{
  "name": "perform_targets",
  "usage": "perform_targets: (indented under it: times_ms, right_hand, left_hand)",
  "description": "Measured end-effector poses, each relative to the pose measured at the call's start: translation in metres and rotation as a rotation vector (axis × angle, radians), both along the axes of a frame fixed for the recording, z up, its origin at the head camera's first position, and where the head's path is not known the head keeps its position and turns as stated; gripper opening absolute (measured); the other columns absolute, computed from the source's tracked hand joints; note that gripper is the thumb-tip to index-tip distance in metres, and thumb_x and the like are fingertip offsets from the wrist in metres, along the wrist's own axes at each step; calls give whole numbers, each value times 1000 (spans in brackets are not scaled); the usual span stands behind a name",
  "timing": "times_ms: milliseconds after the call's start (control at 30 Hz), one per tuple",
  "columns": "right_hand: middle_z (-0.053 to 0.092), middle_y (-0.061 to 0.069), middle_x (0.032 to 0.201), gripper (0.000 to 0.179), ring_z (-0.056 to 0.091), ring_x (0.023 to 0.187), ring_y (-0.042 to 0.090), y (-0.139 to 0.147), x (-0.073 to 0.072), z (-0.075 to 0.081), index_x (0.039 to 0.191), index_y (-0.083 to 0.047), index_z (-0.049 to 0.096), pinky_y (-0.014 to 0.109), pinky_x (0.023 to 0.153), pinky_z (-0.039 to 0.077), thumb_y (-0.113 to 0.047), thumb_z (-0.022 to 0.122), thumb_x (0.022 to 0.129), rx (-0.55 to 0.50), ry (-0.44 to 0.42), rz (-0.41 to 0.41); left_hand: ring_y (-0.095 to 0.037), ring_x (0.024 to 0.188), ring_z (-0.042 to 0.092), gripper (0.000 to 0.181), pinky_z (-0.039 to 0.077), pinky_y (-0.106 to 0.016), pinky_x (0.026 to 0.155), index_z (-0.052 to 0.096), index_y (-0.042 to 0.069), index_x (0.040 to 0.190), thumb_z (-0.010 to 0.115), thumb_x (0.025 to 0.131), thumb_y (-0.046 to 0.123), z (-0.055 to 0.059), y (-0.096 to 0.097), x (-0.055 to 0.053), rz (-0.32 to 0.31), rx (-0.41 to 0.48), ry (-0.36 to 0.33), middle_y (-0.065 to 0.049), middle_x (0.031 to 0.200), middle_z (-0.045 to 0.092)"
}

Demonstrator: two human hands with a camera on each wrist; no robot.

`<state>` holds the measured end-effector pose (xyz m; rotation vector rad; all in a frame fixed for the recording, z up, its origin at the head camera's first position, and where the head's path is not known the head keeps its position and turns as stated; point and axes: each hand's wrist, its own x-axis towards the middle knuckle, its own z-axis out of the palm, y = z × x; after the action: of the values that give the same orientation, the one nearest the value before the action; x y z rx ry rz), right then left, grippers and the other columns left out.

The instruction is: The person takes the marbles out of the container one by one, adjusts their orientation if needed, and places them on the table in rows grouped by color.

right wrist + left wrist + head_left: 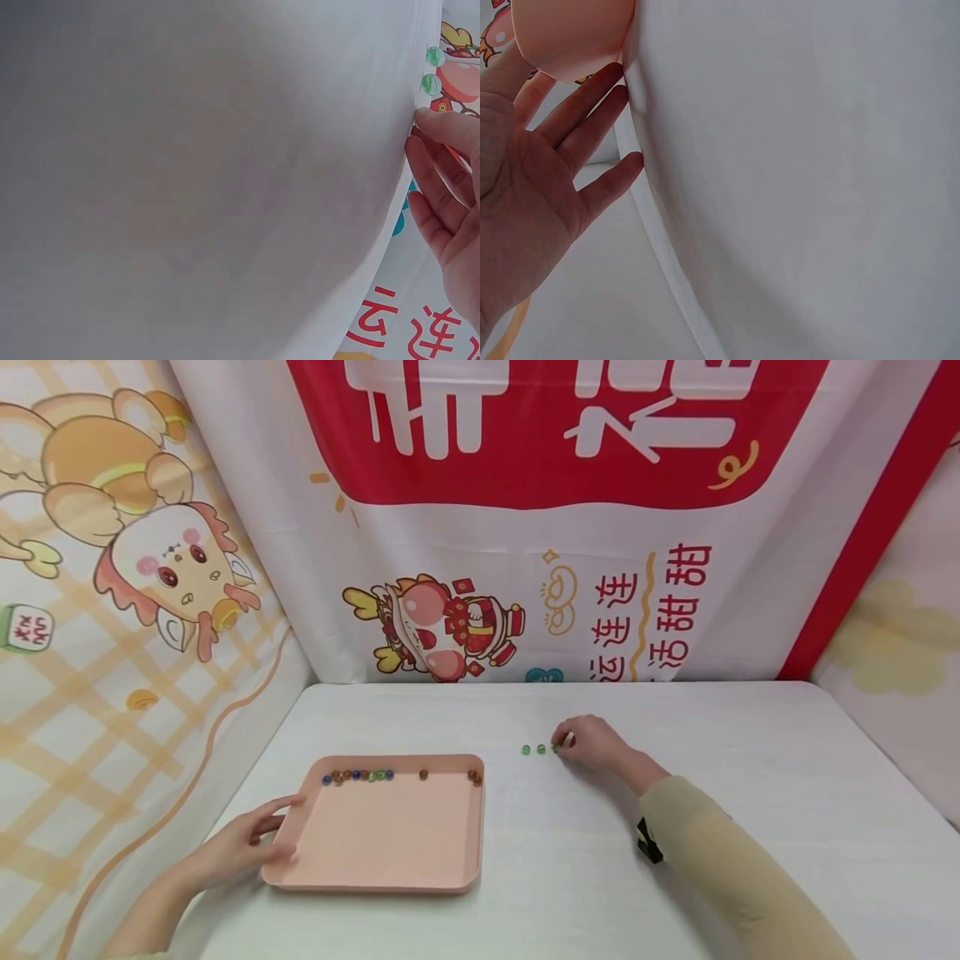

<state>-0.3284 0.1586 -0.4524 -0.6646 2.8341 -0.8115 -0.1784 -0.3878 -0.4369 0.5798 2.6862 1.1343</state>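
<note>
My left hand rests against the left side of a shallow pink tray, thumb and fingers spread along its rim. The left wrist view shows the fingers of that hand fairly straight beside the tray's corner. Along the tray's far wall lie several brown, blue and green glass marbles, such as a brown marble. On the white table to the right, my right hand pinches a green marble, mostly covered by the fingertips. Two more green marbles, one nearest the tray and one between, line up beside it.
The white table meets a printed red and white cloth at its far edge. A patterned cloth slopes along the left side. A small black item shows beside the right sleeve.
</note>
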Motion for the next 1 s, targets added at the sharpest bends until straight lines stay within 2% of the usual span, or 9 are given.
perform_targets:
  times_ms: [300,600,733,867,1000]
  right_hand:
    - [66,-4,92,15,57,82,14,0,-1,0,97,-14,73,35,78,47,-6,73,85,14,0,-3]
    - [67,1,100,19,59,84,16,8,1,1,104,-10,72,36,79,49,-6,73,86,-38,-45,-51]
    - [66,0,98,17,57,82,17,10,4,3,102,-11,72,34,75,49,-7,73,86,-64,-75,-64]
    - [66,2,99,19,57,81,17,9,8,10,106,-9,71,32,71,49,-8,72,87,-90,-79,-45]
    - [67,7,104,23,57,84,18,6,10,21,111,-5,70,32,74,49,-8,72,88,-115,-48,2]
  left_hand:
    - [0,115,51,67,45,-24,82,39,0,145,72,89,18,0,1,-1,18,-14,12,-26,135,52]
    - [4,115,49,69,45,-23,84,38,0,146,72,89,20,1,1,-1,22,-8,-21,-27,137,49]
    - [3,114,50,69,45,-22,83,38,0,146,72,89,20,4,2,0,17,-8,-25,-29,138,48]
    - [3,114,50,69,45,-22,83,37,-1,146,72,89,19,4,2,0,10,-2,-27,-29,138,47]
    - [6,114,49,69,45,-22,83,37,0,146,72,89,20,4,2,1,19,-2,-38,-28,139,47]
